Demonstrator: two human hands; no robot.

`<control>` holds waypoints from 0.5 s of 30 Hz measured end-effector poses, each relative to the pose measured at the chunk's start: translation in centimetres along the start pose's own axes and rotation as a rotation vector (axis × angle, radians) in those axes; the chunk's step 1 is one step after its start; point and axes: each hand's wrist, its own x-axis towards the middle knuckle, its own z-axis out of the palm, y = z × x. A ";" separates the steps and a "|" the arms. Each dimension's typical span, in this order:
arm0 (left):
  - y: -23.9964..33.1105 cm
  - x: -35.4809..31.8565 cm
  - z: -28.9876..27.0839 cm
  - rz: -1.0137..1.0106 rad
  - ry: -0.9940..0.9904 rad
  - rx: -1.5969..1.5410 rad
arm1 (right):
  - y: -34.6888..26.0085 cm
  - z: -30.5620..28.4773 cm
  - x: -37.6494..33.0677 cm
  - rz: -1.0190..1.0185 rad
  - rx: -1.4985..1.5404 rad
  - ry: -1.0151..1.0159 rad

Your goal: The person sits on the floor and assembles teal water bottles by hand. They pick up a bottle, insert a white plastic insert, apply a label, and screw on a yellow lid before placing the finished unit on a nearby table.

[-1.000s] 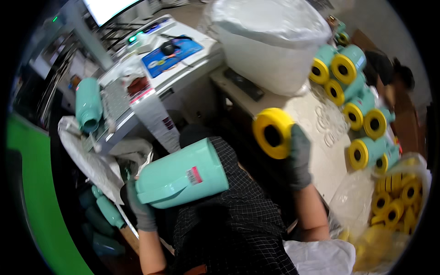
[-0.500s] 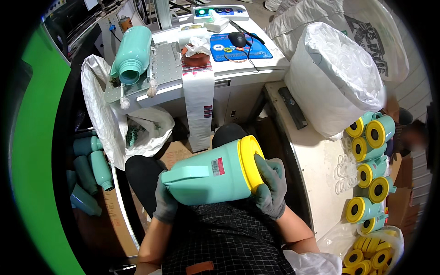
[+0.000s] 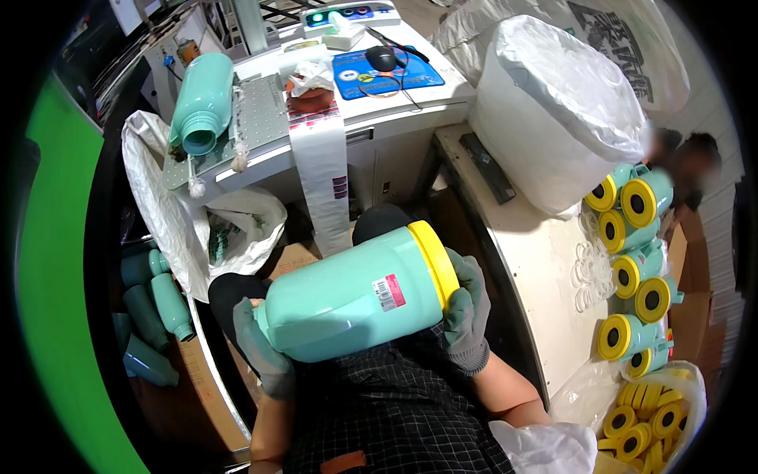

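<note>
A mint-green plastic jug (image 3: 339, 292) with a yellow screw lid (image 3: 434, 265) lies sideways above my lap, its lid end to the right. My left hand (image 3: 264, 347), in a grey glove, cups the base end. The right hand (image 3: 467, 312), gloved too, grips the lid's side, its fingertips partly hidden behind it. A small white and red label (image 3: 388, 293) shows on the jug's wall. The jug's handle (image 3: 332, 325) is on the side toward me.
Ahead, a white worktable (image 3: 403, 95) bears a lidless mint-green bottle (image 3: 204, 103) and a blue mouse pad (image 3: 422, 75). Right, a bench (image 3: 545, 300) has several yellow-lidded jugs (image 3: 638, 201), a white sack (image 3: 545, 118) and a bag of yellow lids (image 3: 632, 426). Left, several green bottles (image 3: 170, 304) lie in a box.
The jug has rolled, bringing its handle down toward me and the label lower. My left fingers have shifted round its base. The whole view has moved a little right.
</note>
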 end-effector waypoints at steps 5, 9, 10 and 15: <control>-0.8 0.7 0.6 0.267 -0.014 0.207 | -1.8 -3.1 2.3 0.231 0.278 -0.052; 0.7 -0.1 2.7 0.278 -0.120 0.244 | -3.4 -3.0 3.6 0.088 0.175 -0.117; 0.8 -0.2 3.3 0.325 -0.162 0.302 | -3.8 -2.9 3.7 0.032 0.129 -0.134; -0.8 2.0 1.1 0.260 -0.263 0.219 | -6.1 -6.1 4.8 0.048 0.252 0.005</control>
